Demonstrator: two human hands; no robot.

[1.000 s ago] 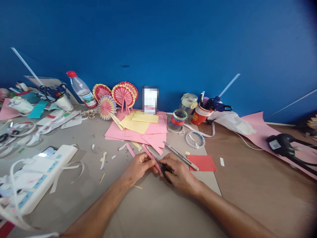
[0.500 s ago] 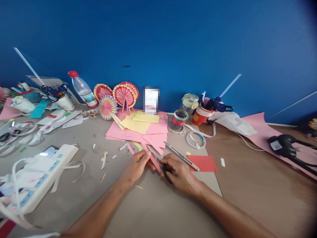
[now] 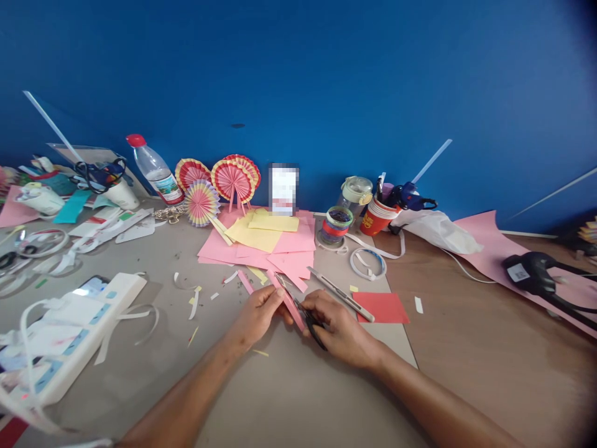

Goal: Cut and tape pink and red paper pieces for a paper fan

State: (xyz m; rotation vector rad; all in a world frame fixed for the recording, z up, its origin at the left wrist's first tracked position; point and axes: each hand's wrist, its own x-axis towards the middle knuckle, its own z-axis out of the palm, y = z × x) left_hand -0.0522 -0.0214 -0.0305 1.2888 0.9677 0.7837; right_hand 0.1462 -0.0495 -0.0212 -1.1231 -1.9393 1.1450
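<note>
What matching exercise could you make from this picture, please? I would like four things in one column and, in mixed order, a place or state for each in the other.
Things:
1. Scissors
2. Pink paper strip
3. Plastic bottle
4. Utility knife

Places or states:
A. lies partly over the red paper sheet
B. held by the handles in the right hand
C. closed with a red cap
D. pinched in the left hand

Right pairs: 1-B, 2-D, 3-C, 4-A

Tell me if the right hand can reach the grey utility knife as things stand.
Probably yes: the grey utility knife lies close beyond the right hand, with nothing seen between. The hand holds black-handled scissors, though, so it would likely need to release them first.
</note>
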